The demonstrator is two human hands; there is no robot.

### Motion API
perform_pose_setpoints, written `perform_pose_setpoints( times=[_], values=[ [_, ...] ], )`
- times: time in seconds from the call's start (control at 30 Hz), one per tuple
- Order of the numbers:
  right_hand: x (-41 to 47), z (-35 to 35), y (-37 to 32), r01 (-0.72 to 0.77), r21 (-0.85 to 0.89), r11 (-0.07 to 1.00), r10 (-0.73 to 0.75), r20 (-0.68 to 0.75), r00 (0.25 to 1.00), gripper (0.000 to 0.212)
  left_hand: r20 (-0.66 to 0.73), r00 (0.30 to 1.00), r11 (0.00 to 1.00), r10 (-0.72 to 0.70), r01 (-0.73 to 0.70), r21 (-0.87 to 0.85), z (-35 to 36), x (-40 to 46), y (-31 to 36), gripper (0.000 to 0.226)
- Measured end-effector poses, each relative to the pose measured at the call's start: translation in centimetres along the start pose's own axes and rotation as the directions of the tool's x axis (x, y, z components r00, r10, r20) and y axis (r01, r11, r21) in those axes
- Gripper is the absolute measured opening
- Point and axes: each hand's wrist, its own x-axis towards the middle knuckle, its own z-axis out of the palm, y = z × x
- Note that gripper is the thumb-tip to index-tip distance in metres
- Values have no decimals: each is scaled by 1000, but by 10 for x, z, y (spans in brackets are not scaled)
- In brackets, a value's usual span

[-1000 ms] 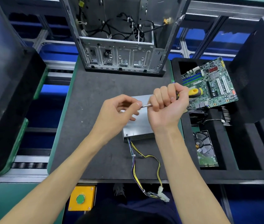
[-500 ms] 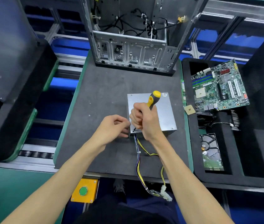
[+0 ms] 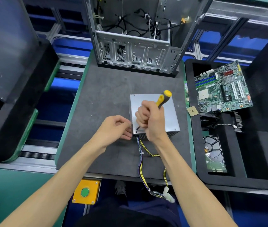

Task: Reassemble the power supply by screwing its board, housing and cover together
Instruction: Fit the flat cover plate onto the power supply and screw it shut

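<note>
Right hand (image 3: 151, 119) is gripping the yellow screwdriver (image 3: 162, 99) tip-down on the power supply (image 3: 169, 115) (near-left corner), left hand (image 3: 115, 128) is touching its side, fingers loosely curled.

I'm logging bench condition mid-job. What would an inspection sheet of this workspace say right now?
Surface: dark grey foam mat.
Job's things: silver metal power supply box; yellow-and-black screwdriver, tip at its near-left corner.
Clutter: small square processor chip at mat's right edge.
Grippers: right hand grips screwdriver; left hand touches the box's left side.
Cables: yellow-and-purple wire bundle hangs over the near edge.
Surroundings: open metal computer case; green motherboard.
</note>
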Motion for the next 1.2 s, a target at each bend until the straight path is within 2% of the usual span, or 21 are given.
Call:
perform_pose_setpoints(
  times=[0.13, 0.27, 0.33, 0.5, 0.67, 0.77, 0.93, 1.2],
  values=[
    [6, -8, -6, 5, 249, 969, 21, -103, 994, 39, 25, 989, 989, 145, -146, 37, -2, -7, 8, 10],
    [8, -16, -6, 9, 333, 943, 42, -146, 988, 44, 72, 954, 878, 290, -295, 378, 2, -10, 11, 22],
    [8, -19, -4, 6, 385, 923, 61, -162, 985, 44, 80, 940, 850, 331, -334, 406, 4, -11, 12, 23],
    [8, -23, -3, 17, 464, 885, 75, -179, 981, 45, 95, 923, 874, 373, -385, 296, 4, -12, 15, 16],
    [7, -22, -6, 14, 507, 862, 96, -190, 977, 45, 96, 933, 900, 346, -359, 246, 5, -8, 16, 13],
    [6, -22, -8, 21, 558, 830, 117, -210, 971, 46, 106, 933, 923, 345, -358, 143, 6, -7, 17, 10],
    [5, -20, -10, 29, 719, 695, 181, -213, 960, 46, 77, 954, 953, 289, -279, -122, 10, -6, 18, 6],
    [3, -20, -11, 70, 831, 552, 224, -228, 947, 46, 65, 961, 923, 270, -239, -300, 16, -5, 18, 7]
  ],
)
